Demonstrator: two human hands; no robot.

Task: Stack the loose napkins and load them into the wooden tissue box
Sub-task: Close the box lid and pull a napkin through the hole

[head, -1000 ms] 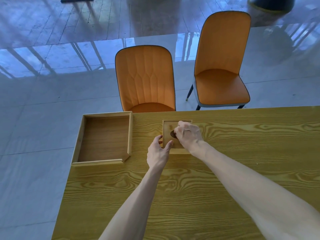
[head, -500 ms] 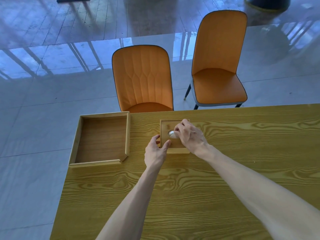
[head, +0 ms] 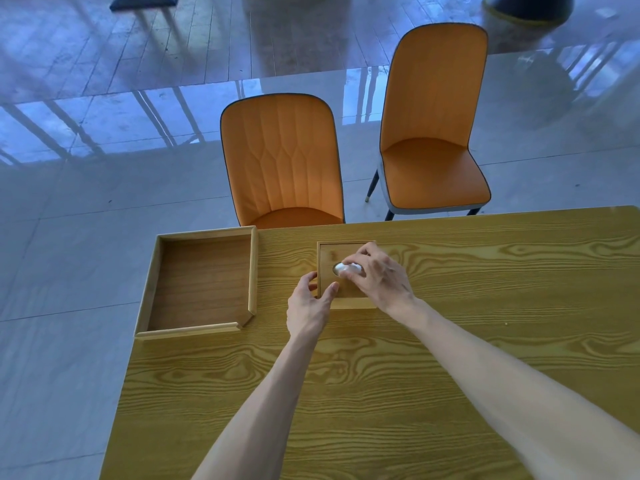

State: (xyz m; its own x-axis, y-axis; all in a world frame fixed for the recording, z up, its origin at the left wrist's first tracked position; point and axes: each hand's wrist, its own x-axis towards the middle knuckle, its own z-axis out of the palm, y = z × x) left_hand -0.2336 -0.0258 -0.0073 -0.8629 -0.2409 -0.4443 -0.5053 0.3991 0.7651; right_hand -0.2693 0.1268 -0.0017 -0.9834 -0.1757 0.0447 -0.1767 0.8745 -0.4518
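Note:
A small square wooden tissue box [head: 330,252] stands on the table near its far edge, with a round hole in its lid. My right hand [head: 379,277] rests on the lid, its fingertips pinching a tuft of white napkin [head: 348,268] that pokes out of the hole. My left hand [head: 308,304] grips the box's near left corner, thumb on the left side and fingers on the front. The rest of the napkins are hidden inside the box.
A shallow, open wooden tray [head: 254,271] lies to the left of the box, at the yellow wooden table's [head: 381,393] left corner. Two orange chairs [head: 282,161] stand beyond the far edge on a glossy tiled floor.
A white tuft of napkin now shows at the lid's hole under my right fingertips, where only the dark hole showed a second ago. My left hand has kept its hold on the box.

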